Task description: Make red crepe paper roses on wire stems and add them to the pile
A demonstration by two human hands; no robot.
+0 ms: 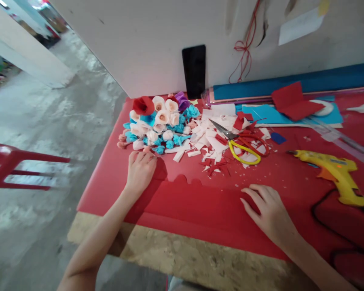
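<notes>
Head camera: we lay our left hand (pixel 141 165) and right hand (pixel 268 208) open and flat on a scalloped red strip (pixel 197 202), not yet rolled, near the table (pixel 182 258) edge, finished paper flowers (pixel 157 121) heaped beyond.

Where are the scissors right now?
In the head view, the yellow-handled scissors lie right of centre on the paper scraps, between the paper flowers to their left and the glue gun to their right, just beyond the right hand.

Bare forearms, left hand (pixel 141 167), right hand (pixel 268 210)
</notes>
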